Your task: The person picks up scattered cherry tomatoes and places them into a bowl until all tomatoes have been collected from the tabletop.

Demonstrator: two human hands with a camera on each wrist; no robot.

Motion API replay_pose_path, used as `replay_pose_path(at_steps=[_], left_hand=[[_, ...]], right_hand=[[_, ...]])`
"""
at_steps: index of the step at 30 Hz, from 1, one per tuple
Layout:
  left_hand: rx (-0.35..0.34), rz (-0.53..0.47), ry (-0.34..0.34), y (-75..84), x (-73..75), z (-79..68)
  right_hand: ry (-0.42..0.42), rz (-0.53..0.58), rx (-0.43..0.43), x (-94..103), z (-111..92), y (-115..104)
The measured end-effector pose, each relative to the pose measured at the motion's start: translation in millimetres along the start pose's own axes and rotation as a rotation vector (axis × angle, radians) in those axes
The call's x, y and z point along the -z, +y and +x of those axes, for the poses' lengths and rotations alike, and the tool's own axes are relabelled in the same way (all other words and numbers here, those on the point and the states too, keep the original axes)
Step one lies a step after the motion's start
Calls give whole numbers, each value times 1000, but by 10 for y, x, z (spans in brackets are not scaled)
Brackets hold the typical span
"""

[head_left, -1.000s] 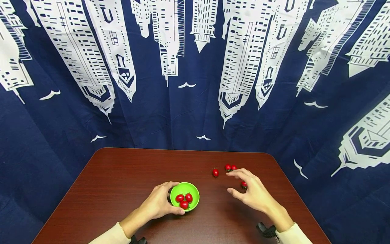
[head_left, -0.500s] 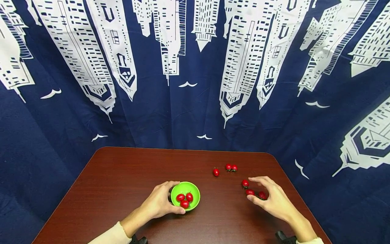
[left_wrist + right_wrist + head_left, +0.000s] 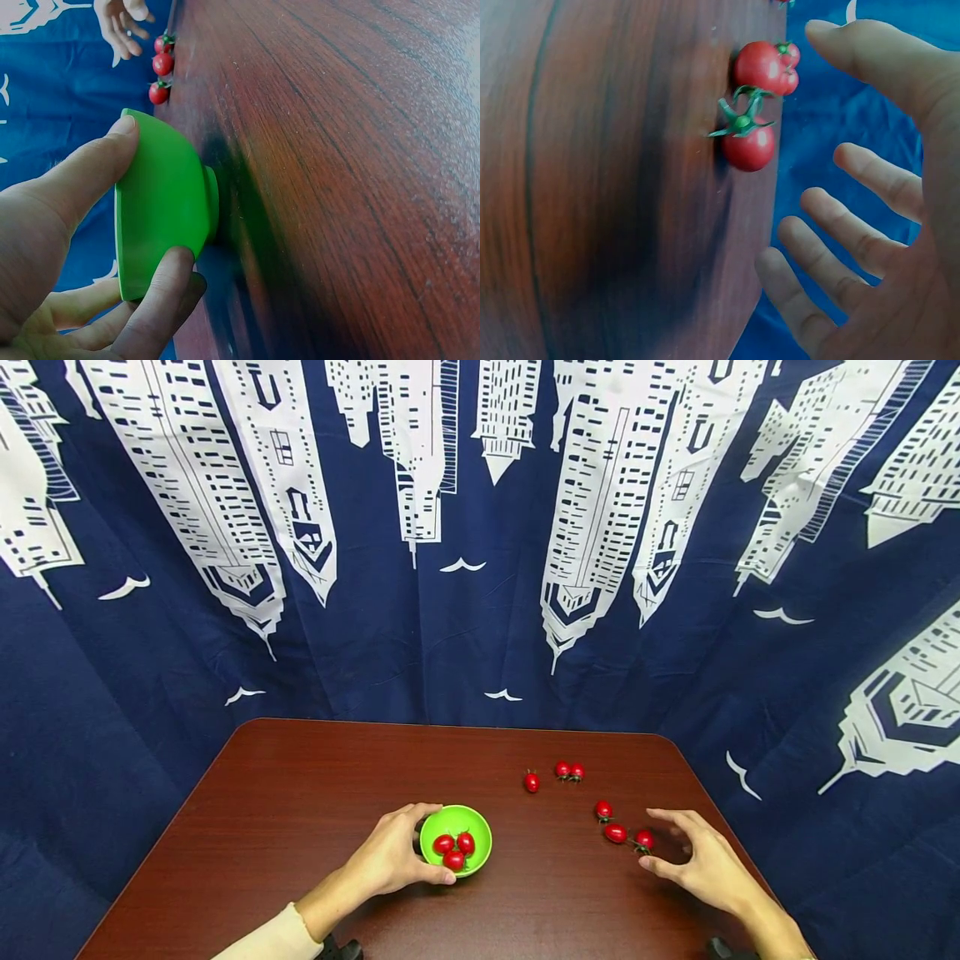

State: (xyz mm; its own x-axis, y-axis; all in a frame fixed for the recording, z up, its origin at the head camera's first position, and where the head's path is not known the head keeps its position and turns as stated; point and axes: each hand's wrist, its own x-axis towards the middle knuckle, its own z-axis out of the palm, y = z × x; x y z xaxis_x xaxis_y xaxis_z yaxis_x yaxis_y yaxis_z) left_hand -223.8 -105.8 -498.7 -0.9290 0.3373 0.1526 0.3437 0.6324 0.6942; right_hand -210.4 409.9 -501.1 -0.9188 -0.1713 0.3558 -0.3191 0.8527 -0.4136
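Observation:
My left hand (image 3: 390,853) grips a small green bowl (image 3: 476,828), its thumb at the near rim and fingers round the far left side. Three red cherry tomatoes (image 3: 453,860) lie inside. The left wrist view shows the bowl (image 3: 159,202) side-on, fingers along its outer wall, contents hidden. Over the right part of the table, my right hand (image 3: 705,864) is open, thumb and fingers spread with nothing between them. Nearest to it is a cherry tomato (image 3: 644,839) with a green stem, just left of the fingertips. Beside that lie a cherry tomato (image 3: 616,833) and another cherry tomato (image 3: 603,811).
Farther back on the brown wooden table (image 3: 337,777) are a pair of cherry tomatoes (image 3: 570,771) side by side and a single cherry tomato (image 3: 532,782). A dark blue curtain (image 3: 420,643) printed with white buildings hangs behind the table and along its sides.
My right hand has moved right and toward me, past the tomatoes, uncovering those on the right. The left hand and the bowl have stayed in place.

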Motion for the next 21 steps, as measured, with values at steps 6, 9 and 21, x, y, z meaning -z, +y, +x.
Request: replay_pose_path(at_steps=[6, 9, 21], left_hand=[[2, -6, -7, -1, -10, 1], [6, -9, -11, -4, -11, 0], [22, -8, -22, -1, 5, -4]], right_hand=[[-76, 45, -39, -38, -22, 82], [-96, 58, -50, -57, -14, 104], [-96, 29, -39, -147, 73, 155]])
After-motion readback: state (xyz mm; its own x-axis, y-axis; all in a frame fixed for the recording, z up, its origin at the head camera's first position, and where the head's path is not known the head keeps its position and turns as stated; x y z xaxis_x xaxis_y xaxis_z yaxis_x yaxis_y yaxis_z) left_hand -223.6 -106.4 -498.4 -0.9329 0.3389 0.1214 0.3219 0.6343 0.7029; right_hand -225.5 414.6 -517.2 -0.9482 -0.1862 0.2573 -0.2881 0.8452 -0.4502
